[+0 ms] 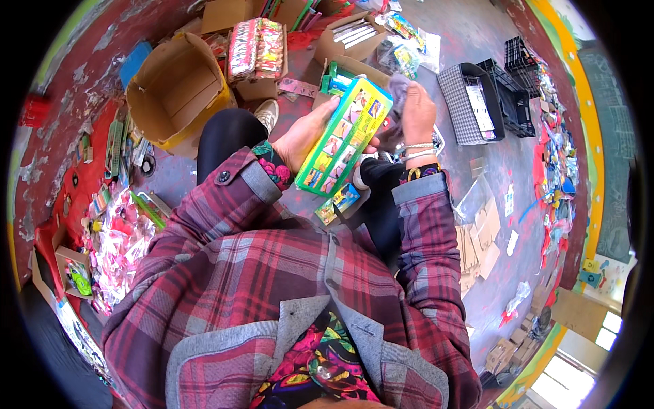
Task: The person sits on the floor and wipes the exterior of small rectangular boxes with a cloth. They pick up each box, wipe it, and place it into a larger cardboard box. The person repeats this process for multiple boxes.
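Note:
My left hand [304, 136] is closed around a flat green and yellow box [345, 138] with small pictures on its face. The box is tilted, its upper end leaning to the right. Beside that end, my right hand [418, 112] grips a crumpled greyish-purple cloth [397, 87]; its fingertips are partly hidden. Below the held box, between my legs, lies a smaller yellow and blue box [338, 204]. Just beyond my hands, an open carton [368, 69] contains green boxes.
A large open cardboard box [178, 92] stands at the left, near a carton of pink packets [257, 49]. Black baskets [501, 99] are at the right. Plastic-wrapped goods [122, 249] pile up at the lower left. Flattened cardboard [479, 238] lies on the floor at right.

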`<state>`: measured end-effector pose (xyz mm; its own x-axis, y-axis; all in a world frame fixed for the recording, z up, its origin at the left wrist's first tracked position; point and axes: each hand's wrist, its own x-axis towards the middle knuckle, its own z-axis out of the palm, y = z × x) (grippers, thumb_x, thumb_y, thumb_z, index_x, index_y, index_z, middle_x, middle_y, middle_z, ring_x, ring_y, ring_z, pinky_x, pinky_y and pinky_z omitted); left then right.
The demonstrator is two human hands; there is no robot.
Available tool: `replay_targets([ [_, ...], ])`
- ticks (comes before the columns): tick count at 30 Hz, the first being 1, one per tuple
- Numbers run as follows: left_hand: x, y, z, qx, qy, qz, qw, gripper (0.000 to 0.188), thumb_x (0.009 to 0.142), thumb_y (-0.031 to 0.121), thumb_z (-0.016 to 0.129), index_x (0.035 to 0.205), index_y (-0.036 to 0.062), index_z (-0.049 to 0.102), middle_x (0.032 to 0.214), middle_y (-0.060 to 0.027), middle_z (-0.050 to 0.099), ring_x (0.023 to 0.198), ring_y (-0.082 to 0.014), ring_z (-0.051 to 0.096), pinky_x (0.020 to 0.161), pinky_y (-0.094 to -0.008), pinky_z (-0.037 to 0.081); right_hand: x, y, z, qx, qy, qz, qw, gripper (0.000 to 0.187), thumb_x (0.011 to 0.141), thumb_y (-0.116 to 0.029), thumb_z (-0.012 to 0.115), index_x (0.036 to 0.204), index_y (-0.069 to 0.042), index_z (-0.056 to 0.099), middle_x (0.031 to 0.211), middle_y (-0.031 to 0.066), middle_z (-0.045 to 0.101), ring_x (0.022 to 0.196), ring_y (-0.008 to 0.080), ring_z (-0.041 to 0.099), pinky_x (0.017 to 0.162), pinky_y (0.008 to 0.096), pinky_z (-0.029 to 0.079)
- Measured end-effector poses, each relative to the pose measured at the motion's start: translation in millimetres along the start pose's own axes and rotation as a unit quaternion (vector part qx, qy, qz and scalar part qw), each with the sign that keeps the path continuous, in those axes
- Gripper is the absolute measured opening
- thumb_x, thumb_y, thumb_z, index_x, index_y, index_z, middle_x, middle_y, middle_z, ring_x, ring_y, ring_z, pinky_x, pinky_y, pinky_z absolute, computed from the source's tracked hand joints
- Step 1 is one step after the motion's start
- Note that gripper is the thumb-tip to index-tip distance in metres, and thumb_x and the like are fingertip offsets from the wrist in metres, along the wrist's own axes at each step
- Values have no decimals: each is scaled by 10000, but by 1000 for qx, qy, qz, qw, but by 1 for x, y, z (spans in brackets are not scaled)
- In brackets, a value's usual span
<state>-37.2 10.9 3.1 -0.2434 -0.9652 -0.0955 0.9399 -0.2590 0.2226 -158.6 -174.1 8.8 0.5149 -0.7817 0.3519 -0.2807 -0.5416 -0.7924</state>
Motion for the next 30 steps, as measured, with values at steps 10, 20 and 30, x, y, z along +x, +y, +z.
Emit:
replay_targets([
  [10,-2,-1,-11,-22,12,139,990,515,901,358,525,1273,13,433,1159,-178,541,1053,-268,555,926,-473,448,2,60,-39,539,101,301,780,310,926,-249,428,1033,-14,600,1015,136,633,918,267,618,834,404,497],
  [20,-12,8,2,-103,-13,49,993,493,882,207,535,1300,-13,394,1269,-236,474,1194,-369,457,993,-538,376,-17,16,-53,693,95,179,692,421,944,-335,383,1213,-31,496,1250,153,512,1155,309,482,1005,470,362],
  [30,-1,11,1,-57,-9,112,992,664,949,522,215,1324,-4,368,1299,-224,454,1186,-338,466,1030,-454,340,-98,-81,-9,61,-260,-321,909,395,806,-233,602,1175,-100,552,1131,111,574,1067,318,537,984,418,355],
])
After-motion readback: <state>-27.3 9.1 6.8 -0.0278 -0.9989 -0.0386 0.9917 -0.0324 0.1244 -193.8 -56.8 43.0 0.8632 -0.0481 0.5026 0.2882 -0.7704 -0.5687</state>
